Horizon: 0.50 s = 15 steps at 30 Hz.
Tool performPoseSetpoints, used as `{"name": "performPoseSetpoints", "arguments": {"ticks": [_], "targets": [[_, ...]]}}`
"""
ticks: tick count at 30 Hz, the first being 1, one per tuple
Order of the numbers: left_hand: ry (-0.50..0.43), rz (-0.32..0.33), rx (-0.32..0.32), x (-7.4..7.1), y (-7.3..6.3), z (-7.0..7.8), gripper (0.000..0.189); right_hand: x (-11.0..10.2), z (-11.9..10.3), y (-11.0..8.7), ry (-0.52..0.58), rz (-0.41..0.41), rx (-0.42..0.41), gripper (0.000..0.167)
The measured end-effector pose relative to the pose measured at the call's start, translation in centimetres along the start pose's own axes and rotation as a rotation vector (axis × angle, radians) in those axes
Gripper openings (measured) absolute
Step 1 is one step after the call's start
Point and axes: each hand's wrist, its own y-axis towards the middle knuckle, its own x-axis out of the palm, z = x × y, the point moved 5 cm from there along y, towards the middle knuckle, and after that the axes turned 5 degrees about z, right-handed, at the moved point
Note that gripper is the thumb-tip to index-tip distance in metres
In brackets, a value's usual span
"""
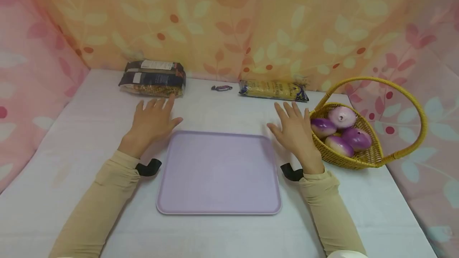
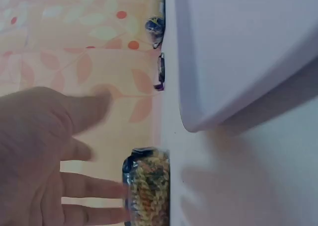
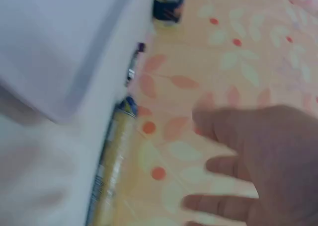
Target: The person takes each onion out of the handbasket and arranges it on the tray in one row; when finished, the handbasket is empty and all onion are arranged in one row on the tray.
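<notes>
My left hand [image 1: 153, 120] hovers over the table left of the lilac tray [image 1: 218, 174], fingers spread and holding nothing. Just beyond its fingertips lies a dark bag of spiral pasta [image 1: 153, 78], whose clear part shows the pasta [image 2: 151, 188] in the left wrist view. On the tray's other side, my right hand [image 1: 295, 132] has its fingers spread, with nothing in them. A yellow pack of long noodles [image 1: 273, 90] lies ahead of it. Close by the right hand stands a yellow wicker basket [image 1: 365, 161] holding several purple-and-white onions [image 1: 356, 138].
Between the two packs lies a small purple wrapped candy [image 1: 221, 88]. The basket's tall handle [image 1: 421, 118] arches out to the right. Patterned curtains [image 1: 229, 23] border the white-covered table [image 1: 201, 236] at the back and sides.
</notes>
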Motion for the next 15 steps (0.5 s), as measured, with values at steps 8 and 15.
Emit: {"name": "performPoseSetpoints", "arguments": {"ticks": [8, 15], "targets": [[-0.31, -0.148, 0.023, 1.9, 0.4, -0.6, 0.04, -4.5, 6.6, -1.2, 0.035, 0.135, 0.331, 0.047], [-0.47, -0.235, 0.078, 3.8, 0.9, -1.1, 0.02, -2.9, 11.0, -2.2, 0.019, -0.144, 0.439, 0.062]]}}
